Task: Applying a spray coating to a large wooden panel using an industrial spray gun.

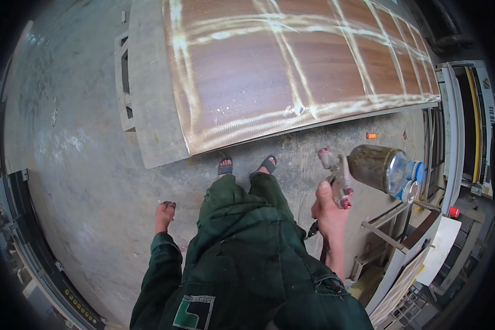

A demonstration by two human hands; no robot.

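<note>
Right hand (330,212) was raised at waist height, fingers wrapped around a spray gun (340,179), its cup (380,168) tilted rightward. Left hand (164,214) hung loosely curled at the side, holding nothing. Glossy wood panel (291,66) lay ahead.

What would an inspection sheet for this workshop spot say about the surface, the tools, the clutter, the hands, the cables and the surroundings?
Surface: brown wooden panel with glossy wet-looking streaks, lying on a larger grey board above a concrete floor.
Job's things: spray gun with a murky cup on its side, pointing away from the panel.
Clutter: small orange object on the floor.
Hands: right hand grips the spray gun; left hand hangs empty, loosely curled.
Cables: dark hose below the right hand.
Surroundings: metal frames and stacked boards on the right; a machine edge on the left.
</note>
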